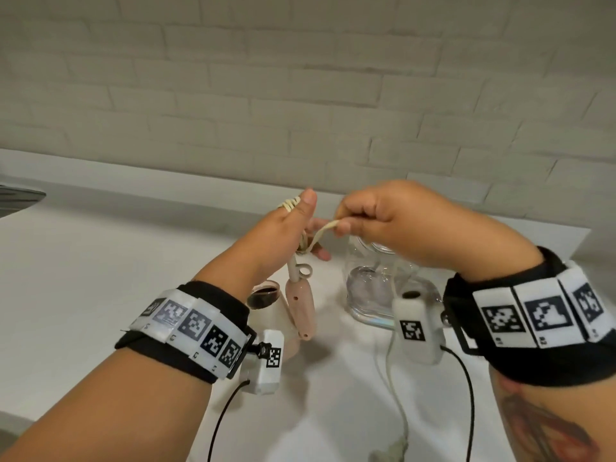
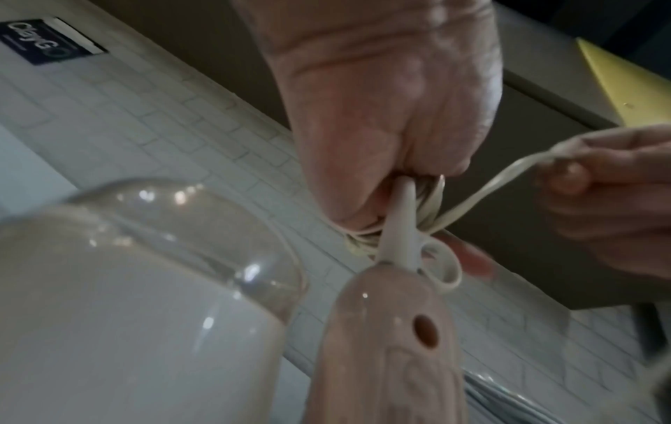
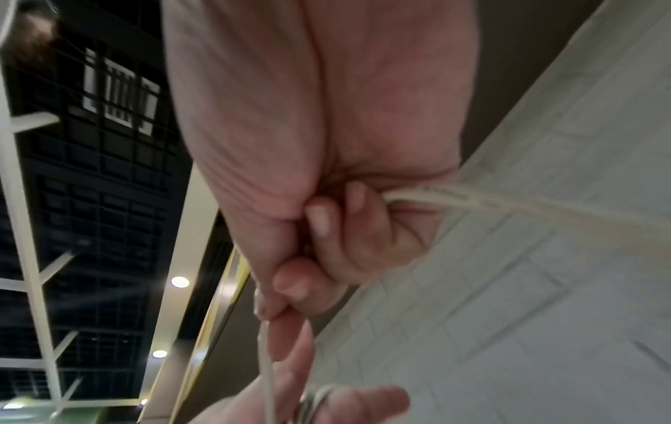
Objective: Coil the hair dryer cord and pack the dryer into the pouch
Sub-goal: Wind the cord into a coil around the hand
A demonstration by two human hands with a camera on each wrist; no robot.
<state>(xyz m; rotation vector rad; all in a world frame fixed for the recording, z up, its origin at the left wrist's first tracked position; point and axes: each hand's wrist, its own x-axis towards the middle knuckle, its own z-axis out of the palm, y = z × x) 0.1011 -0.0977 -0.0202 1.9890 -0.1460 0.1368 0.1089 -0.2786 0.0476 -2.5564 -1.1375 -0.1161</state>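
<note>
The pink hair dryer [image 1: 301, 308] hangs handle-up below my left hand [image 1: 293, 225], its dark nozzle [image 1: 263, 296] near the counter. My left hand grips the cream cord [image 1: 320, 233], which is wound in several loops [image 1: 289, 204] around its fingers; the left wrist view shows the loops [image 2: 430, 206] beside the white strain relief [image 2: 399, 229] above the dryer handle [image 2: 392, 344]. My right hand [image 1: 376, 215] pinches the cord's free run just to the right and holds it taut [image 3: 508, 203]. The loose cord [image 1: 398, 395] trails down to the plug [image 1: 390, 451]. A see-through container [image 1: 373, 288], perhaps the pouch, stands behind.
The white counter [image 1: 116, 278] runs to a pale brick wall [image 1: 300, 95]. A metal edge [image 1: 20, 195] shows at far left. Black cables [image 1: 220, 418] hang from the wrist cameras. A dark label [image 2: 47, 40] sits on the wall.
</note>
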